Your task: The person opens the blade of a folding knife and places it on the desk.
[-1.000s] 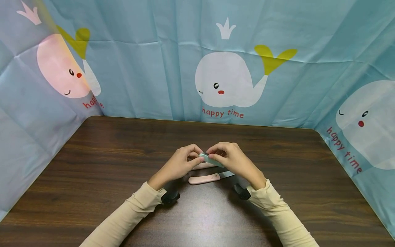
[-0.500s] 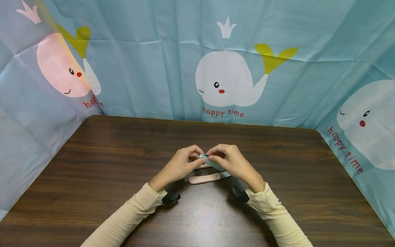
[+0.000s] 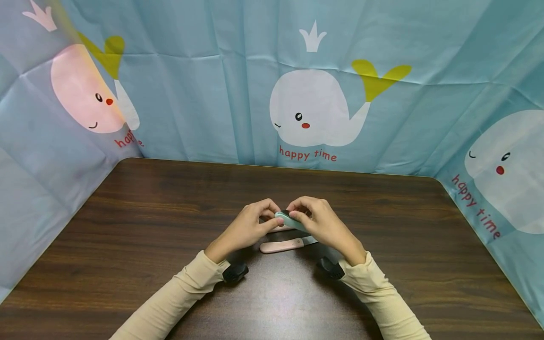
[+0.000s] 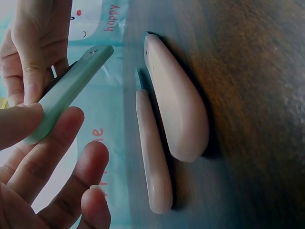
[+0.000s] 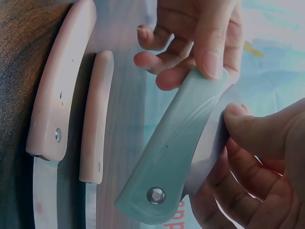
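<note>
My left hand [image 3: 248, 226] pinches one end of a mint-green folding knife [image 5: 167, 148] between thumb and fingers, above the table. At the other side, my right hand [image 3: 323, 219] holds the blade [image 5: 205, 150] between thumb and fingers. The right wrist view shows that blade partly out of the green handle, with the pivot rivet [image 5: 156, 195] at the handle's far end. Below the hands lie two pink-handled folding knives with their blades out: a nearer one [image 3: 280, 246] and a farther one [image 3: 280, 228], partly covered by the hands in the head view.
The dark wood-grain table [image 3: 170, 198] has rounded back corners. A light-blue curtain [image 3: 191, 108] printed with whales surrounds it at the back and sides. Black wrist cameras sit under both cuffs, the left one [image 3: 235, 272] close to the tabletop.
My right hand dips slightly, then rises a little while gripping the blade. More of the dark blade shows beside the green handle now. My left hand stays nearly still.
</note>
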A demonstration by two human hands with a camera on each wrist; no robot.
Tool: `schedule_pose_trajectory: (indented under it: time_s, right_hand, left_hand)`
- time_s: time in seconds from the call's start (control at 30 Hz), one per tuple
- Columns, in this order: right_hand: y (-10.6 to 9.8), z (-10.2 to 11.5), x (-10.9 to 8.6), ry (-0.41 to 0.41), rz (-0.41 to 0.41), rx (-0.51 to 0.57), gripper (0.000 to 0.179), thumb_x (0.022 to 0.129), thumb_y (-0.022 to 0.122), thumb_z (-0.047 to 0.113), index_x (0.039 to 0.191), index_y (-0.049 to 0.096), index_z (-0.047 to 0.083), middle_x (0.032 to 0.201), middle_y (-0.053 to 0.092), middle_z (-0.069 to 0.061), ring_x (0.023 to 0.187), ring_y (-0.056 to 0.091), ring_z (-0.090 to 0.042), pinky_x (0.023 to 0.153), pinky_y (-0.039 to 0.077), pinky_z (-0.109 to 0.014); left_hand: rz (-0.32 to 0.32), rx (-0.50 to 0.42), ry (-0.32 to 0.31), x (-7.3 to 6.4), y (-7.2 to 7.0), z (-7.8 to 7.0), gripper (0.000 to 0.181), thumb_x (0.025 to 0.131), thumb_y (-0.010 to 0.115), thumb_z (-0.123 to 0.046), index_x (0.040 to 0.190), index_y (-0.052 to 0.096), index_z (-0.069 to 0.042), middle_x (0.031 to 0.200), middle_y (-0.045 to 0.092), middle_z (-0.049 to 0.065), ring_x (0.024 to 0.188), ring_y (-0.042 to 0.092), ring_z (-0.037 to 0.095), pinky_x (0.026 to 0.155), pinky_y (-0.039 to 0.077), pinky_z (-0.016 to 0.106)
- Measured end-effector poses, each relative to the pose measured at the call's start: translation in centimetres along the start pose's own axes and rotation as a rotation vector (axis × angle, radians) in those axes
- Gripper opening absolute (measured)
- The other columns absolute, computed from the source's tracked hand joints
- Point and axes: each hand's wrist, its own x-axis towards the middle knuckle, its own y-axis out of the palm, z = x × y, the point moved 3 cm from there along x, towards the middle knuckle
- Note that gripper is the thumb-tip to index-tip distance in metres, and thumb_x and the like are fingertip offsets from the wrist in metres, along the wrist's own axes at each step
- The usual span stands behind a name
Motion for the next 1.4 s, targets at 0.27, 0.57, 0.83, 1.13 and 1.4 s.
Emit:
schedule_pose_trajectory:
  time_s: [0.27,0.57,0.83,1.13,1.4]
  right_hand:
    - [-0.30,0.05,0.00,-0.010,-0.012,-0.004,0.005,0.094,0.067,0.009,0.097,0.071,0.008,0.089,0.070,-0.002,0.070,0.054,-0.009,0.064,0.047,-0.025]
    - [-0.32,0.02,-0.09,-0.010,-0.024,0.007,0.006,0.094,0.067,0.008,0.098,0.072,0.007,0.092,0.071,-0.005,0.074,0.058,-0.016,0.066,0.049,-0.025]
    - [-0.01,-0.05,0.05,-0.004,-0.010,0.027,0.011,0.093,0.069,0.011,0.102,0.073,0.007,0.096,0.072,-0.003,0.080,0.063,-0.011,0.072,0.054,-0.028]
    - [0.13,-0.03,0.20,-0.043,-0.007,0.002,0.012,0.091,0.071,0.012,0.101,0.073,0.008,0.092,0.071,-0.001,0.079,0.062,-0.009,0.071,0.051,-0.023]
    - [0.34,0.13,0.11,-0.040,-0.007,0.007,0.008,0.091,0.070,0.010,0.098,0.074,0.008,0.094,0.073,-0.002,0.076,0.061,-0.008,0.070,0.052,-0.025]
  left_hand:
    - [0.012,-0.023,0.005,-0.02,-0.06,0.03,0.010,0.097,0.065,-0.015,0.103,0.062,-0.009,0.095,0.077,0.008,0.089,0.073,0.027,0.069,0.050,0.028]
    - [0.010,-0.016,-0.002,0.06,-0.10,-0.05,0.010,0.096,0.065,-0.015,0.102,0.062,-0.008,0.095,0.077,0.007,0.090,0.073,0.026,0.070,0.049,0.027]
    - [0.003,-0.005,-0.026,0.00,-0.39,0.07,0.011,0.097,0.065,-0.016,0.103,0.061,-0.008,0.094,0.077,0.010,0.088,0.072,0.028,0.068,0.046,0.025]
    - [0.011,-0.008,-0.033,0.01,-0.23,-0.08,0.010,0.097,0.064,-0.016,0.103,0.062,-0.008,0.093,0.077,0.008,0.085,0.072,0.021,0.067,0.048,0.024]
    - [0.022,0.013,-0.035,0.08,-0.06,-0.22,0.016,0.096,0.066,-0.021,0.108,0.068,-0.010,0.093,0.077,0.006,0.085,0.072,0.011,0.071,0.053,0.025]
